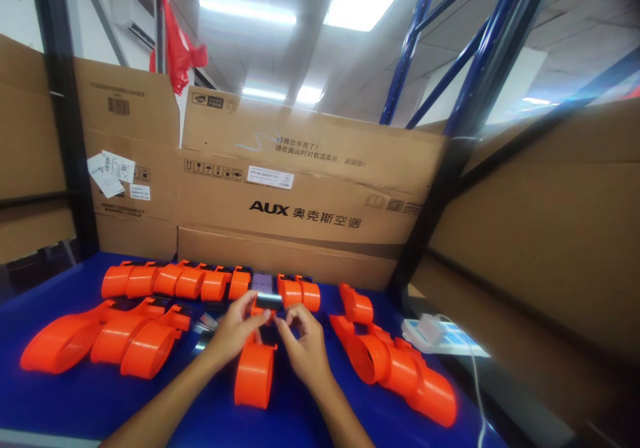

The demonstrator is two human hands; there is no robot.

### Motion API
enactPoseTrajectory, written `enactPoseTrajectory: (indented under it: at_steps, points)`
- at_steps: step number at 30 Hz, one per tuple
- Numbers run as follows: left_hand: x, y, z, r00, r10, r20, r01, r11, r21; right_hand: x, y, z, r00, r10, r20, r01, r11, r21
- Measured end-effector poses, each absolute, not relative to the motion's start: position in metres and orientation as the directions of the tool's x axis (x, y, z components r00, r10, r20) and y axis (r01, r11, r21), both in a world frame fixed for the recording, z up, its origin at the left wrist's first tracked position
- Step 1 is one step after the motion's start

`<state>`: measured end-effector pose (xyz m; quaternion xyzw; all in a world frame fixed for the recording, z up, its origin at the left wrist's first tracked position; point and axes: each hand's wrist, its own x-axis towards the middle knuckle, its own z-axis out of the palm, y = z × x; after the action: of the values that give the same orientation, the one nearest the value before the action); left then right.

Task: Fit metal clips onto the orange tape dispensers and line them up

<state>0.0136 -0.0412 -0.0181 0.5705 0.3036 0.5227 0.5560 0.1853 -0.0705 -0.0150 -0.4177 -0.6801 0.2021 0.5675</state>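
Observation:
My left hand [239, 325] pinches a small dark, glossy rectangular piece [270, 300] between thumb and fingers. Just under it is an orange plastic ring-shaped part [254, 376] with a narrow arm reaching up towards my fingers; whether the two are joined is hidden. My right hand [305, 345] is closed on the right side of the dark piece, thumb and fingertips drawn together. Anything between those fingertips is too small to make out. Close to my left wrist, small clear or shiny bits [205, 325] lie on the blue tabletop [200, 408].
A back row of orange ring parts [215, 286] with black pieces spans the table. More orange rings lie at the left [150, 348] and right [400, 371]. Cardboard panels [300, 188] and dark rack posts [430, 208] enclose the table. A white power strip with cable [445, 335] sits right.

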Motion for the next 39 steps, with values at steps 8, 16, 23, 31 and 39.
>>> enactPoseTrajectory:
  at_steps: [8,16,23,31,39]
  points:
    - [0.012,-0.041,-0.018,0.300,0.914,0.274,-0.239,-0.207,0.949,0.186,-0.077,-0.009,-0.087,0.728,0.681,0.475,0.631,-0.614]
    - [0.011,-0.041,-0.021,0.298,0.904,0.306,-0.253,-0.234,0.939,0.185,-0.078,-0.010,-0.110,0.681,0.724,0.468,0.678,-0.567]
    - [0.010,-0.043,-0.021,0.289,0.909,0.302,-0.261,-0.228,0.938,0.189,-0.076,-0.014,-0.171,0.650,0.741,0.507,0.703,-0.499]
    - [0.013,-0.047,-0.019,0.292,0.902,0.317,-0.287,-0.233,0.929,0.187,-0.077,-0.015,-0.149,0.650,0.745,0.493,0.702,-0.513]
    - [0.011,-0.049,-0.011,0.395,0.891,0.224,-0.429,-0.036,0.903,0.195,-0.078,-0.007,-0.058,0.745,0.665,-0.009,0.665,-0.747]
